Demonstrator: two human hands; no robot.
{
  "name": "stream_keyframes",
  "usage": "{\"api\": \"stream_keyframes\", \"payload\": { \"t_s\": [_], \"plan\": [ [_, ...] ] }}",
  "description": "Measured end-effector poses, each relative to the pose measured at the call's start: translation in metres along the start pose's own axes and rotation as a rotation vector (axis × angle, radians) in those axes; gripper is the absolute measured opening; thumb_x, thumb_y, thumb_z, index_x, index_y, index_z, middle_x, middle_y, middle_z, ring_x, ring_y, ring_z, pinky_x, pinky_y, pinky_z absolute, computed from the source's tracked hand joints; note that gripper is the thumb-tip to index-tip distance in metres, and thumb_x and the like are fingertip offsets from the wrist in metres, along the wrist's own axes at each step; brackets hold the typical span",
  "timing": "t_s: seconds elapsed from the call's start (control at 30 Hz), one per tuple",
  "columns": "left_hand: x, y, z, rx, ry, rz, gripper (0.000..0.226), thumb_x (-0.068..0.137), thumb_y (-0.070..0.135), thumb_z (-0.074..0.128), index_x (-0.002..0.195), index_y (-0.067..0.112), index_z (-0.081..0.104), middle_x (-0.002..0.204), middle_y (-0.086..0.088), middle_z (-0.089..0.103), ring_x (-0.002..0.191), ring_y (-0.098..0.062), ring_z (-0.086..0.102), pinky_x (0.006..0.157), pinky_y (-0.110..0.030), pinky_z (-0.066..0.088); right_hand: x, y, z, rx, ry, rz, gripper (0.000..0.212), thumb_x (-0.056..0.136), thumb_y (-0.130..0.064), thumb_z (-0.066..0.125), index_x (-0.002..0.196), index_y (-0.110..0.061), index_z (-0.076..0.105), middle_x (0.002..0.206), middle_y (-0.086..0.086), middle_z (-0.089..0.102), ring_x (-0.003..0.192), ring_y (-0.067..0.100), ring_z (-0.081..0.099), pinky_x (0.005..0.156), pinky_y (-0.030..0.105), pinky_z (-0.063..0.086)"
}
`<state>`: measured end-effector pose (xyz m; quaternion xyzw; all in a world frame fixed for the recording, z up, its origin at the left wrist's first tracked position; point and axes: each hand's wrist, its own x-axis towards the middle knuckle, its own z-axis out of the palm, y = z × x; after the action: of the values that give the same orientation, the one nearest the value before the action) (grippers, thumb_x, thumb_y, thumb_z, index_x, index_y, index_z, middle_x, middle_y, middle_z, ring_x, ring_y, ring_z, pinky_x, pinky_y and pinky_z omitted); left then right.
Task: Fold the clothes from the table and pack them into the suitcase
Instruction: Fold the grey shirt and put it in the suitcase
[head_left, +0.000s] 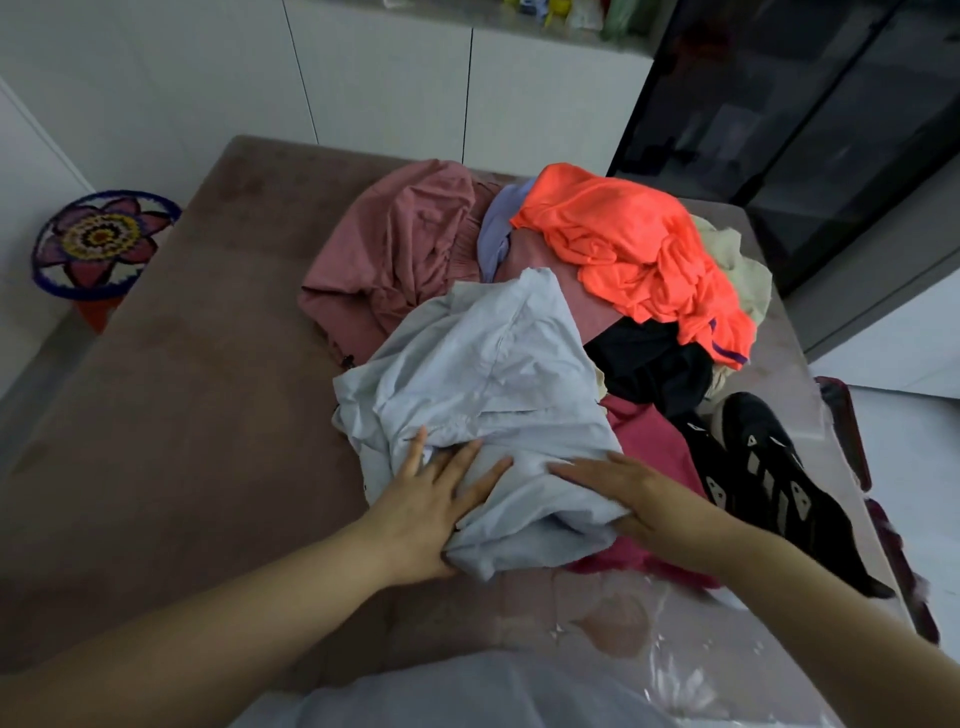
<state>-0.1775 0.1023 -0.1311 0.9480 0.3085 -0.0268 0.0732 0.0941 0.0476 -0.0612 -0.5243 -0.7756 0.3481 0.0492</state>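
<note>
As L hand (421, 514) presses, shirt (483, 364) under.

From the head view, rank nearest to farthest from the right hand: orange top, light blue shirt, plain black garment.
1. light blue shirt, touched by the right hand.
2. plain black garment, beyond it, mid-pile.
3. orange top, at the pile's far end.

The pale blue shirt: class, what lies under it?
A dark pink garment pokes out under the shirt on its right; the brown table shows on its left. The left hand and right hand lie flat on top. Whatever lies beneath its middle is covered.
</note>
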Motion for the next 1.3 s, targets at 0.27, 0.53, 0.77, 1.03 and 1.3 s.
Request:
{"api": "stream_keyframes", "payload": {
  "t_s": [0.27,0.53,0.77,1.03,1.3],
  "plan": [
    [-0.025,0.001,0.011,-0.026,0.063,0.047,0.075,0.082,0.038,0.041,0.151,0.027,0.012,0.156,-0.002,0.019,0.140,-0.028,0.021,0.109,-0.053,0.012,-0.001,0.041,0.018,-0.454,0.233,-0.271,0.073,0.084,-0.056,0.050,0.147,-0.031,0.024,0.144,-0.002,0.043,0.134,0.010,0.035,0.113,0.038,0.023],
    [-0.042,0.025,-0.041,-1.010,0.230,-0.459,0.034,0.092,0.016,0.045,0.090,0.044,0.063,0.081,0.028,0.065,0.080,0.011,0.058,0.070,-0.005,0.041,0.012,-0.004,-0.058,0.036,-0.080,-0.011,0.029,0.079,-0.050,0.047,0.077,-0.024,0.059,0.071,-0.021,0.061,0.071,-0.001,0.056,0.063,0.013,0.041],
    [0.017,-0.034,-0.063,-0.986,0.325,-0.800,0.035,0.097,0.020,0.046,0.063,0.012,0.050,0.061,-0.001,0.050,0.059,-0.012,0.043,0.053,-0.022,0.032,0.097,-0.001,-0.053,0.133,0.424,0.238,0.030,0.098,-0.035,0.045,0.087,-0.007,0.052,0.090,0.010,0.055,0.086,0.030,0.056,0.067,0.029,0.031],
    [0.041,-0.062,-0.086,-0.499,0.620,-0.977,0.030,0.093,0.014,0.048,0.120,0.012,0.060,0.107,-0.010,0.068,0.098,-0.030,0.061,0.089,-0.039,0.044,0.163,-0.005,-0.048,-0.241,0.480,0.508,0.032,0.102,-0.026,0.029,0.124,-0.006,0.041,0.111,0.018,0.062,0.100,0.036,0.059,0.067,0.034,0.035],
    [0.057,-0.043,-0.014,-0.263,0.021,-0.724,0.081,0.071,0.071,-0.011,0.146,0.041,-0.011,0.159,0.005,0.002,0.144,-0.031,0.007,0.114,-0.055,0.007,0.166,0.017,-0.038,-0.518,0.429,0.398,0.043,0.097,-0.016,0.030,0.137,-0.024,0.041,0.099,0.011,0.065,0.089,0.034,0.062,0.062,0.032,0.035]
  ]
}}
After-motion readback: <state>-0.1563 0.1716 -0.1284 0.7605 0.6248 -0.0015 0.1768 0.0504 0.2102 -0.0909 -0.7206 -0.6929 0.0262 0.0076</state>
